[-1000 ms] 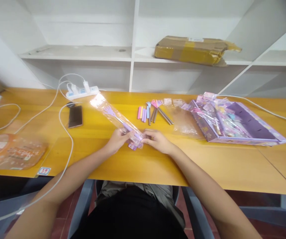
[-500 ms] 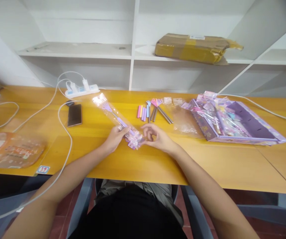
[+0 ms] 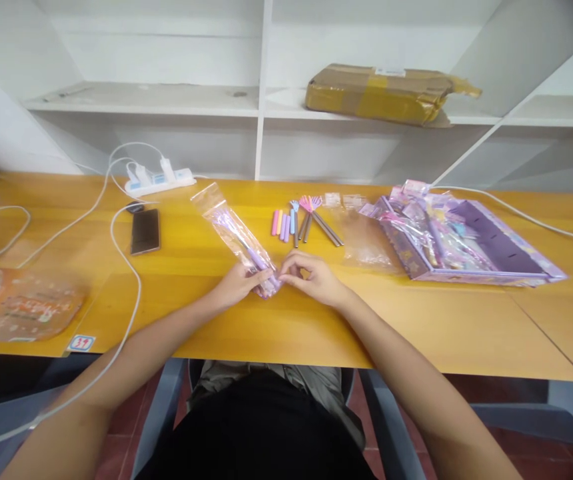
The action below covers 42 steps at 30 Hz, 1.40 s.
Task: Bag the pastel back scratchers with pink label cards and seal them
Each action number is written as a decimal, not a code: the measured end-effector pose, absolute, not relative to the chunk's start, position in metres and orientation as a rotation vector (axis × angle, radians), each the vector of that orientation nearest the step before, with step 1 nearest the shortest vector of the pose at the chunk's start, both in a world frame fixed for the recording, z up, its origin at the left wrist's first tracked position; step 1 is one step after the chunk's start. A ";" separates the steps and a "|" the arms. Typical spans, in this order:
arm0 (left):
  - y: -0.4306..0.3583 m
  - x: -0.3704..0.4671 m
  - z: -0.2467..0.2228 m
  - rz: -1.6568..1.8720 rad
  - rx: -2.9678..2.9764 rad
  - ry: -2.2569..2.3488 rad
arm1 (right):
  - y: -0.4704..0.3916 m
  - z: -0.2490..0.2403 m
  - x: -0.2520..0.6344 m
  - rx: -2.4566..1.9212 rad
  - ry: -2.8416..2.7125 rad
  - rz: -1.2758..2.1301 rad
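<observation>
My left hand [image 3: 240, 283] is closed on the lower part of a clear plastic bag [image 3: 211, 200] that slants up and left above the table. Inside it lies a purple back scratcher [image 3: 252, 257], its claw-shaped head toward the bag's far end. With thumb and forefinger pinched, my right hand [image 3: 311, 277] grips the bag's near right corner. Just beyond my hands lie pink and blue back scratcher heads [image 3: 311, 203] with metal rods, and several short coloured handles [image 3: 280, 225] in a row.
At right, a purple display box [image 3: 491, 277] holds several bagged pieces, with loose clear bags [image 3: 366, 250] beside it. At left are a phone [image 3: 145, 231], a power strip [image 3: 164, 180], white cables and an orange clear pouch [image 3: 41, 303]. A taped carton [image 3: 376, 93] sits on the shelf.
The bag's near end, earlier showing a crinkled purple printed piece, is now mostly covered by my hands. My right fingers have closed in on the bag's corner. The view has shifted slightly.
</observation>
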<state>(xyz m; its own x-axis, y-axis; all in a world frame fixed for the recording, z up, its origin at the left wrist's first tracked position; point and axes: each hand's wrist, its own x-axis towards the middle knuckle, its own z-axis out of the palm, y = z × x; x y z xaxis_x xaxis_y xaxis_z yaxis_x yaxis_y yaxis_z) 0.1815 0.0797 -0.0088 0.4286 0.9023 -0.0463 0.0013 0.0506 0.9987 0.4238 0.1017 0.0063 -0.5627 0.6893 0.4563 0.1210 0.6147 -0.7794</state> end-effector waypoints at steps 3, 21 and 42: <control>0.077 0.183 -0.010 0.807 1.367 0.850 | 0.102 0.004 0.423 -0.673 -2.043 0.921; 0.077 0.182 -0.018 0.762 1.422 0.861 | 0.101 0.003 0.421 -0.884 -2.097 1.142; 0.069 0.185 -0.007 0.704 1.468 0.759 | 0.095 0.005 0.411 -0.596 -1.902 1.742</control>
<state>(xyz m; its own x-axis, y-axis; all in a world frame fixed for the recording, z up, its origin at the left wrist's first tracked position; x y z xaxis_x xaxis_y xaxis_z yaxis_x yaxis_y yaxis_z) 0.1845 0.0689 -0.0073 0.5933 0.8047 -0.0200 0.0404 -0.0049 0.9992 0.4109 0.0951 0.0053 -0.7848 0.6166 0.0625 -0.0084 0.0902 -0.9959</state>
